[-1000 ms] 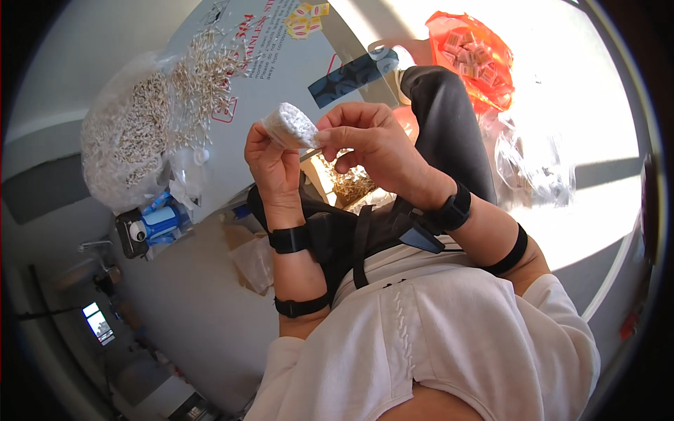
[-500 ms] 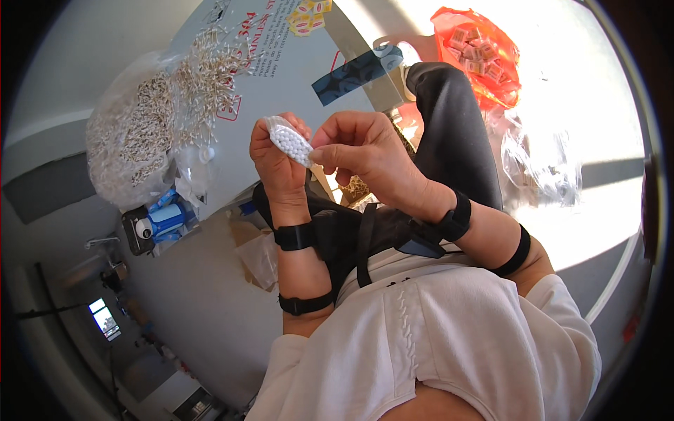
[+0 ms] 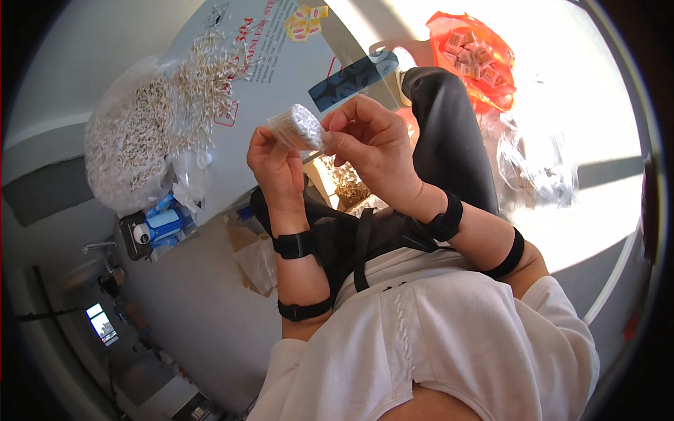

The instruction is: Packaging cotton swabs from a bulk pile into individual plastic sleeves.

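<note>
My left hand (image 3: pixel 274 168) is closed round a small clear pack of cotton swabs (image 3: pixel 296 128), its fingers and thumb on the side. The white swab tips face up and to the right at the pack's end. My right hand (image 3: pixel 379 147) has its thumb and forefinger drawn together at the edge of those tips. Whether a single swab is caught between them is too small to tell.
A large clear bag of loose cotton swabs (image 3: pixel 137 140) lies at the left, with more swabs (image 3: pixel 203 84) spilled on the grey board (image 3: pixel 281 84). Small yellow-white labels (image 3: pixel 305 24) lie beyond. An orange bag (image 3: pixel 439 35) holds packed boxes; clear plastic bags (image 3: pixel 537 161) lie right, a box of swabs (image 3: pixel 344 179) below my hands.
The pack has risen slightly and turned in my left hand, so its clear side shows more and its tips face further right. My right hand keeps its fingertips beside the tips.
</note>
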Action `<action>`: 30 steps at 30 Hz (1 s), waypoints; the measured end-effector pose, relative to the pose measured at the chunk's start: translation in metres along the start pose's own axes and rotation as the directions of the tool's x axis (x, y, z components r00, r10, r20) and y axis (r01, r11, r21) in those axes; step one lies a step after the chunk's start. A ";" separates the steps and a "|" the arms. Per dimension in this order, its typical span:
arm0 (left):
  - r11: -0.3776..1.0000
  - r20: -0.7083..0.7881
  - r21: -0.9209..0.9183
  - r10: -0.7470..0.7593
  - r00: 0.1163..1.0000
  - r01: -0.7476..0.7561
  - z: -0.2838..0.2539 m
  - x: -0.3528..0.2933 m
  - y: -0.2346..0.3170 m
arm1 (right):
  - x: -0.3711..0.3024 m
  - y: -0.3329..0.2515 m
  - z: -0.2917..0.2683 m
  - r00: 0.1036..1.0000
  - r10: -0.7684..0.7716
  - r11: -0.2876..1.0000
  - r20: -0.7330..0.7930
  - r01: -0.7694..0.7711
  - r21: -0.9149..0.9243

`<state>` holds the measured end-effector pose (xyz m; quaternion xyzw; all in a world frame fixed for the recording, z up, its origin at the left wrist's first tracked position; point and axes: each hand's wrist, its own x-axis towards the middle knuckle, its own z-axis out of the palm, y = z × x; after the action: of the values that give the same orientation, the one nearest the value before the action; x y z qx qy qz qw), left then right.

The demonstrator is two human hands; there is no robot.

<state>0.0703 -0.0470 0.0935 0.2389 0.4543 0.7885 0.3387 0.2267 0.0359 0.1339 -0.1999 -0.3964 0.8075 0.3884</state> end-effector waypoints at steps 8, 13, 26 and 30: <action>1.000 -0.026 -0.027 -0.006 1.000 0.006 -0.003 0.000 -0.002 | 0.001 0.004 -0.004 0.938 -0.329 0.880 0.112 0.347 -0.325; 1.000 -0.033 -0.024 -0.001 0.999 0.000 -0.001 -0.001 -0.001 | 0.003 0.006 -0.006 0.912 -0.383 0.827 0.148 0.410 -0.384; 0.906 -0.130 0.411 0.168 0.977 -0.102 0.056 -0.006 0.015 | 0.024 0.025 -0.036 0.971 0.201 0.953 -0.128 -0.164 0.257; 0.856 -0.111 0.498 0.224 0.968 -0.141 0.073 -0.011 0.017 | 0.026 0.033 -0.045 0.969 0.239 0.894 -0.061 -0.196 0.402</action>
<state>0.1220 -0.0209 0.1426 0.2925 0.6393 0.6946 0.1527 0.2236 0.0654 0.0799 -0.2045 -0.1798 0.8968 0.3487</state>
